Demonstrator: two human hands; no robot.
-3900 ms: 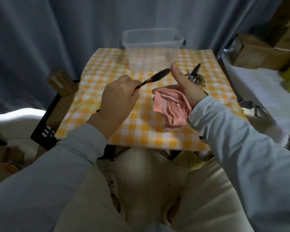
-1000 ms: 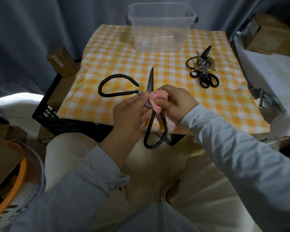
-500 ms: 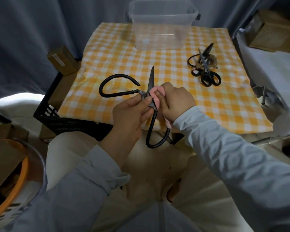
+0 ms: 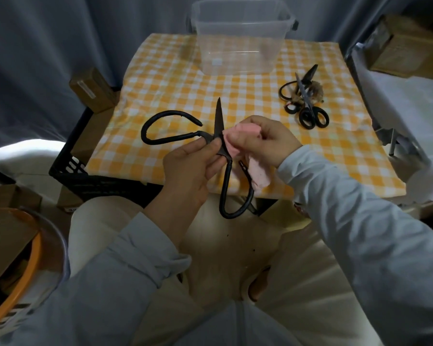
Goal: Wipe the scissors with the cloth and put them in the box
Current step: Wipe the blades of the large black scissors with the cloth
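Note:
Large black scissors (image 4: 219,121) with big loop handles are held over the near edge of the checked table, blades pointing away from me. My left hand (image 4: 193,168) pinches them at the pivot. My right hand (image 4: 268,141) grips a pink cloth (image 4: 238,138) pressed against the right side of the blades near the pivot; the cloth's tail hangs down by the lower handle. A clear plastic box (image 4: 240,38) stands open at the table's far edge.
Several smaller black scissors (image 4: 306,101) lie in a pile on the table's right side. The yellow checked tablecloth (image 4: 175,78) covers the table. A black crate (image 4: 85,168) and cardboard boxes (image 4: 91,89) stand to the left, more boxes at the right.
Since a second ago my right hand has slid the cloth slightly along the blades near the pivot. The scissors stay in my left hand's pinch, in nearly the same pose.

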